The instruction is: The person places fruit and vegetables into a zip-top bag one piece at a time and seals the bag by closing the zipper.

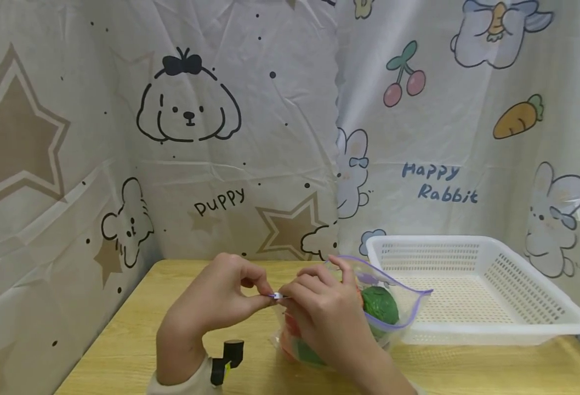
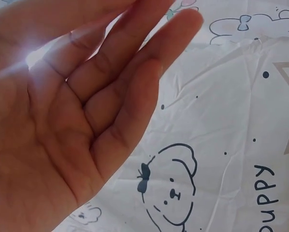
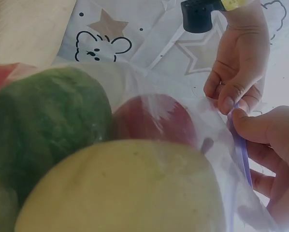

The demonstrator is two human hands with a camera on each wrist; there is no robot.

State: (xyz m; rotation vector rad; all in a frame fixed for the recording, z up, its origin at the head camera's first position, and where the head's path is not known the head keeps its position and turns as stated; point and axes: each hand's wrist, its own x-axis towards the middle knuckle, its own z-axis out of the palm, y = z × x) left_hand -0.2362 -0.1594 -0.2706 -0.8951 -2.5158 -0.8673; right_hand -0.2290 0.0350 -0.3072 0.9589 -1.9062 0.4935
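Note:
A clear zip bag (image 1: 408, 315) with a purple zip edge stands on the table, its mouth gaping on the right side. Inside, the head view shows a round dark green vegetable (image 1: 381, 305) and something red. Through the plastic, the right wrist view shows a large pale yellow piece (image 3: 125, 188), a green one (image 3: 52, 116) and a red one (image 3: 156, 121). My left hand (image 1: 216, 299) pinches the left end of the zip, by a small white slider (image 1: 277, 295). Close beside it, my right hand (image 1: 327, 307) pinches the purple zip strip (image 3: 240, 150) between thumb and fingers.
A white perforated plastic basket (image 1: 497, 332) stands right of the bag, partly behind its open mouth. Wood-patterned table (image 1: 137, 329) lies under everything. A printed cloth (image 1: 290, 109) hangs around the back and sides. A black camera mount (image 1: 233, 354) is on the left wrist.

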